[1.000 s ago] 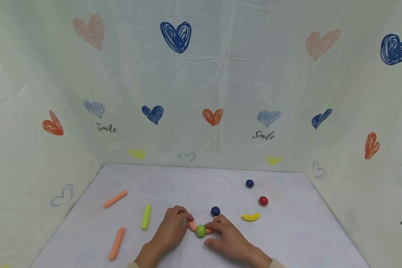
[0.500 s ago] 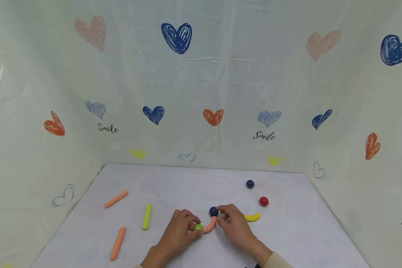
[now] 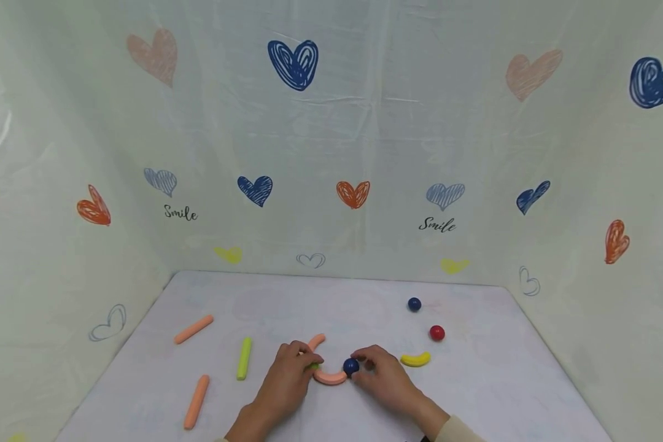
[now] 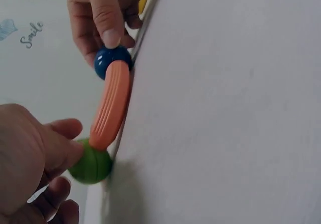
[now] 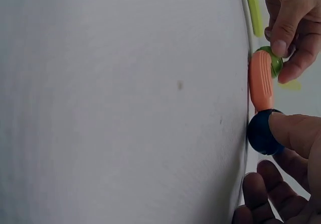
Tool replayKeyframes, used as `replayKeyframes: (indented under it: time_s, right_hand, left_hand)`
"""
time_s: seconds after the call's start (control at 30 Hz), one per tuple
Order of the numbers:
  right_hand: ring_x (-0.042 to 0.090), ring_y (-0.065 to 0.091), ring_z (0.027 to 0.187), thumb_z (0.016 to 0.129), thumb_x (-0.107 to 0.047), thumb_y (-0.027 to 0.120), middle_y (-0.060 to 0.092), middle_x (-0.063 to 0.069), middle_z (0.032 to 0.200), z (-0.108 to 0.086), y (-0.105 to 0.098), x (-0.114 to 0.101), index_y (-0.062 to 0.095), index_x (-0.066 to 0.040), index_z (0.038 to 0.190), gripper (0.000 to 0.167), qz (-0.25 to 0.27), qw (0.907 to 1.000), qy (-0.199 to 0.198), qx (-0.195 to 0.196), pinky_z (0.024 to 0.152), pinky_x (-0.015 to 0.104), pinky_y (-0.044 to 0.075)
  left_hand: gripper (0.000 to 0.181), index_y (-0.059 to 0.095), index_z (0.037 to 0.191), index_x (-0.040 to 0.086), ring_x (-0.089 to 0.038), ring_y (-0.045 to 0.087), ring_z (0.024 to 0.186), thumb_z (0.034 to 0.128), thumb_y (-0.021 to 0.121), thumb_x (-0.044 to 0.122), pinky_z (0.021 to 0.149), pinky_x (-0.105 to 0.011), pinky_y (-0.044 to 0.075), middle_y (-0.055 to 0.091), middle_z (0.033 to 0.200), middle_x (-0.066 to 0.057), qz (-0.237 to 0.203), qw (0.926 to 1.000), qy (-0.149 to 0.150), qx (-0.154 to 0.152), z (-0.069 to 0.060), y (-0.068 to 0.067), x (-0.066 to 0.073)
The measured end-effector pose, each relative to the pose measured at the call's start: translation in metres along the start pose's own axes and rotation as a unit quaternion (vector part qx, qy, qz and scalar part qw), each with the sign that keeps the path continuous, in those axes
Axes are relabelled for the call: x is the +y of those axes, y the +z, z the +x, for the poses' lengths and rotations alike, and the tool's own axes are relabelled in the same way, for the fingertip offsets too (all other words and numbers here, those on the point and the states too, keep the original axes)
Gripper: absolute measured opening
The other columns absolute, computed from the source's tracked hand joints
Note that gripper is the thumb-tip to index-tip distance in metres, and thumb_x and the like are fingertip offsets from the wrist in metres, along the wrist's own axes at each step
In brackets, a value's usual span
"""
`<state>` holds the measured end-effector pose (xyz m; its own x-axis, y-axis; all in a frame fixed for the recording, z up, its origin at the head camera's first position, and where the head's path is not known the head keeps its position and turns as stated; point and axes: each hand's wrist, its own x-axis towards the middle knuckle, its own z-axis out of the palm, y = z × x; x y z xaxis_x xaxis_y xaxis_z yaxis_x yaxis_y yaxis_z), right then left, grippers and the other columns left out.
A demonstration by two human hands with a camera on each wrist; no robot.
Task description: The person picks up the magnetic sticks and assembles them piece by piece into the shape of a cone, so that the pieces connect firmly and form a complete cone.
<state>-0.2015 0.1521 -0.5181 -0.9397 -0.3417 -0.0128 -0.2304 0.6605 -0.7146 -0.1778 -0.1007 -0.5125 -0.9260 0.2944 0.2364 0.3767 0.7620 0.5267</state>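
My left hand (image 3: 284, 380) pinches a green ball (image 4: 90, 166), mostly covered by the fingers in the head view. With thumb and fingers, my right hand (image 3: 385, 382) holds a dark blue ball (image 3: 350, 366). Between the two balls runs a curved orange piece (image 3: 330, 377), grooved along its length and meeting a ball at each end. A second curved orange piece (image 3: 317, 341) reaches away from behind the left fingers; its near end is hidden. All of this sits low at the white tabletop, near the middle.
To the left lie two straight orange sticks (image 3: 193, 329) and a yellow-green stick (image 3: 244, 358). On the right are a yellow banana-shaped piece (image 3: 415, 360), a red ball (image 3: 437, 333) and another dark blue ball (image 3: 414, 304). A heart-printed curtain (image 3: 353, 233) surrounds the table.
My left hand has shifted from an orange piece to the green ball. My right hand has gone from beside the green ball to the blue one. The joined pieces have turned, bringing the blue ball nearer.
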Motion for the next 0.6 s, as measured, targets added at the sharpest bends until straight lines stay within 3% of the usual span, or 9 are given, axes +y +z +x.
replayKeyframes:
  time_s: [0.13,0.27,0.43,0.6]
  right_hand:
    - [0.013,0.058,0.097,0.092,-0.028,0.081,0.066,-0.005,0.109,-0.003,0.002,-0.003,0.072,-0.016,0.121,0.032,0.015,0.9999,0.001,-0.003,0.082,0.028,0.051]
    - [0.013,0.058,0.096,0.092,-0.028,0.082,0.066,-0.005,0.108,-0.004,0.003,-0.005,0.071,-0.016,0.119,0.032,0.018,0.9998,-0.002,-0.004,0.081,0.027,0.051]
    - [0.013,0.057,0.095,0.092,-0.030,0.083,0.065,-0.005,0.107,-0.005,0.003,-0.005,0.070,-0.017,0.117,0.032,0.022,0.9997,-0.004,-0.007,0.081,0.026,0.049]
    - [0.012,0.056,0.094,0.090,-0.032,0.085,0.065,-0.006,0.106,-0.005,0.005,-0.005,0.070,-0.019,0.114,0.031,0.027,0.9996,-0.009,-0.006,0.079,0.025,0.047]
  left_hand:
    - [0.020,0.082,0.104,0.018,-0.013,0.046,0.097,0.0921,0.075,0.003,0.080,-0.030,0.050,0.060,0.110,0.006,-0.004,0.9989,0.022,0.042,-0.002,0.006,0.004]
    - [0.012,0.082,0.099,0.019,-0.011,0.043,0.094,0.0883,0.082,0.013,0.081,-0.031,0.049,0.060,0.105,0.009,0.006,0.9964,0.052,0.067,-0.003,0.014,0.005]
    - [0.021,0.082,0.102,0.022,-0.009,0.042,0.095,0.0842,0.091,0.029,0.083,-0.029,0.048,0.059,0.102,0.014,0.013,0.9967,0.061,0.052,-0.002,0.020,0.005]
    - [0.022,0.081,0.103,0.022,-0.010,0.044,0.097,0.0838,0.091,0.029,0.085,-0.031,0.048,0.060,0.104,0.013,0.013,0.9983,0.049,0.030,-0.001,0.021,0.009]
